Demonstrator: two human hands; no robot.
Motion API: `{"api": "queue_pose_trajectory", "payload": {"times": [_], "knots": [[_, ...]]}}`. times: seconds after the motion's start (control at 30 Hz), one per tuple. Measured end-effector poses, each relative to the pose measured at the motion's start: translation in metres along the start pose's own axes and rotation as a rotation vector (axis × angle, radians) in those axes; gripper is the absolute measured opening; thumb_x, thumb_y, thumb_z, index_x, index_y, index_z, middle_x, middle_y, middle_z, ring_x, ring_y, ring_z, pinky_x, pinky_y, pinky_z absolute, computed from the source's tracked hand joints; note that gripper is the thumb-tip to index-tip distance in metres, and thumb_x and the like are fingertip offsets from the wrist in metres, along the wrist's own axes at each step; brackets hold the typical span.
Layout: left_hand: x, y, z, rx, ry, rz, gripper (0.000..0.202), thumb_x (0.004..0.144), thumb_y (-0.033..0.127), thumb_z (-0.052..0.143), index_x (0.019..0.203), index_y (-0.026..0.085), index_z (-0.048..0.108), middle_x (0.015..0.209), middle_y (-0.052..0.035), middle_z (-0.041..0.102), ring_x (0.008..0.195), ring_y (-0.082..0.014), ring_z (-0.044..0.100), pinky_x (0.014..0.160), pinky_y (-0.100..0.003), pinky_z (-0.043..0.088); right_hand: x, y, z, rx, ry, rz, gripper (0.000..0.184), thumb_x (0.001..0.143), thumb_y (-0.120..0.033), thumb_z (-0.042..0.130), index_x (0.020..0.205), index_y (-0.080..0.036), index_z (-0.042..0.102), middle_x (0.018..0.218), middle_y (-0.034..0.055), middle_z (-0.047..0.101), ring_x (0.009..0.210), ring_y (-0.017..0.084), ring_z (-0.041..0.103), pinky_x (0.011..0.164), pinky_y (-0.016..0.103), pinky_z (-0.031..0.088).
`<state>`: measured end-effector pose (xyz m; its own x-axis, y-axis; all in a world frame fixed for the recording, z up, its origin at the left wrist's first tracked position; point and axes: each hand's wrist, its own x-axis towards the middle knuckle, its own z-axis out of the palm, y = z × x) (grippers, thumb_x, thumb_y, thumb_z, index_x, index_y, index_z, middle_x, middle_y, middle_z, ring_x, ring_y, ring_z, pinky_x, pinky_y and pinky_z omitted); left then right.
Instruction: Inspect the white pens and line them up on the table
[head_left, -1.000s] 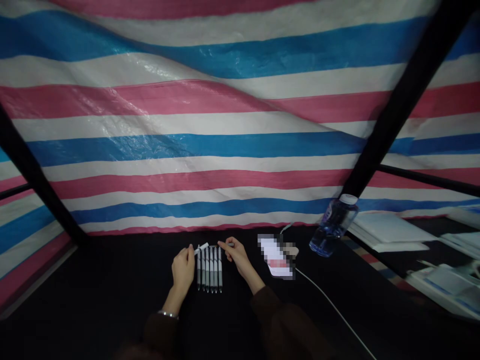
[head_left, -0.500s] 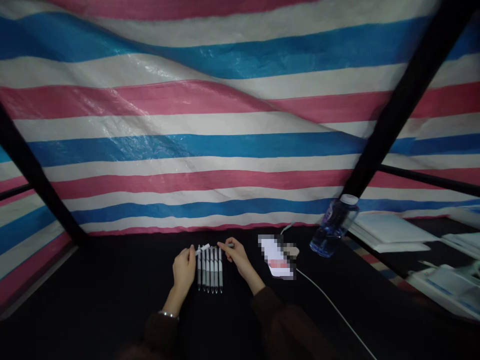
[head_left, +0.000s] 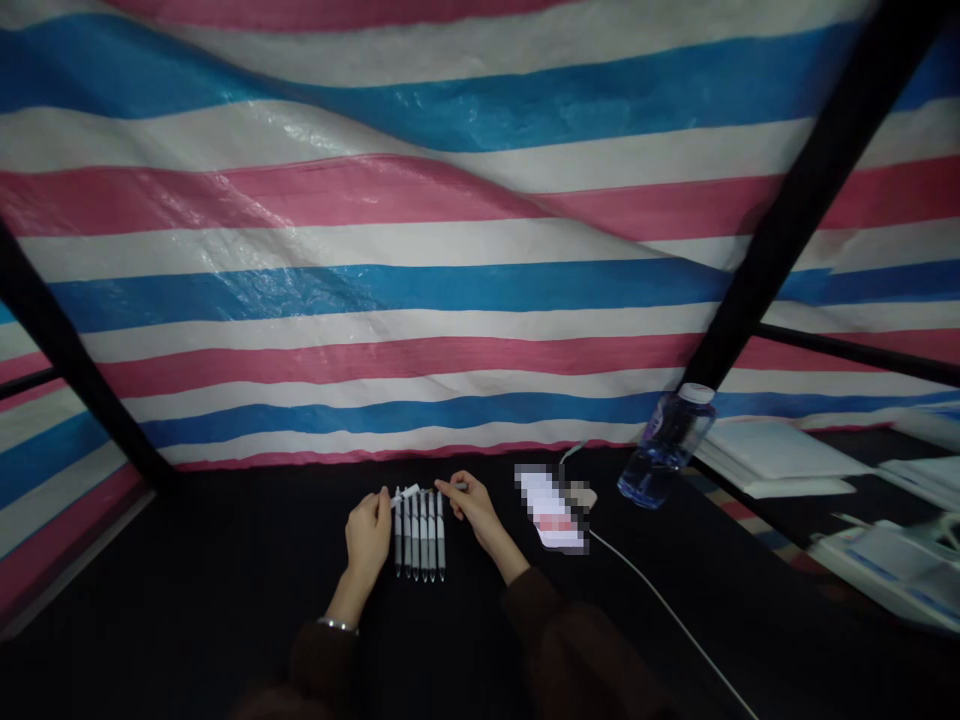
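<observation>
Several white-and-grey pens [head_left: 420,540] lie side by side in a row on the black tabletop, their clear tips towards me. My left hand [head_left: 367,535] is closed at the row's left, thumb and fingers pinching a small white pen part [head_left: 407,494] that sticks out over the tops of the pens. At the row's right upper end, my right hand [head_left: 470,503] is closed on a slim grey pen part [head_left: 460,487], mostly covered by the fingers. Whether these two pieces belong to one pen I cannot tell.
Right of my right hand lies a phone with a blurred lit screen [head_left: 555,522], near a white cable [head_left: 660,590]. Further right a clear bottle with a white cap [head_left: 664,450] leans in view. White packages [head_left: 780,455] are at the far right. A striped sheet [head_left: 390,355] hangs behind the table.
Both hands keep nearly the same place and grip. The whole view has shifted very slightly; the row of pens lies as before.
</observation>
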<state>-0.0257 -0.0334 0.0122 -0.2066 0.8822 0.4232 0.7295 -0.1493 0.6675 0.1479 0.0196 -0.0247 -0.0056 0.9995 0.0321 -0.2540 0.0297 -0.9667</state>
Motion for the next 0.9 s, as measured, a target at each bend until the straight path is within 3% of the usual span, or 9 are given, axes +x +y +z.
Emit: {"api": "queue_pose_trajectory", "payload": {"times": [0.6, 0.9], "knots": [[0.0006, -0.0015, 0.0004, -0.025, -0.012, 0.022, 0.044, 0.086, 0.040, 0.035, 0.049, 0.018, 0.041, 0.054, 0.0007, 0.046, 0.051, -0.0096, 0.045, 0.052, -0.022, 0.028, -0.0024, -0.0048, 0.0000, 0.011, 0.018, 0.012, 0.042, 0.057, -0.046, 0.074, 0.065, -0.020, 0.041, 0.039, -0.0115, 0.035, 0.033, 0.004, 0.030, 0.031, 0.016, 0.019], [0.0029, -0.0051, 0.0038, -0.047, -0.072, 0.060, 0.043, 0.087, 0.043, 0.034, 0.054, 0.018, 0.045, 0.056, 0.0010, 0.047, 0.054, -0.0099, 0.046, 0.053, -0.021, 0.029, 0.0009, -0.0001, -0.0031, 0.015, -0.069, 0.052, 0.037, 0.061, -0.045, 0.069, 0.067, -0.020, 0.042, 0.041, -0.0125, 0.031, 0.032, 0.004, 0.027, 0.031, 0.016, 0.016]]}}
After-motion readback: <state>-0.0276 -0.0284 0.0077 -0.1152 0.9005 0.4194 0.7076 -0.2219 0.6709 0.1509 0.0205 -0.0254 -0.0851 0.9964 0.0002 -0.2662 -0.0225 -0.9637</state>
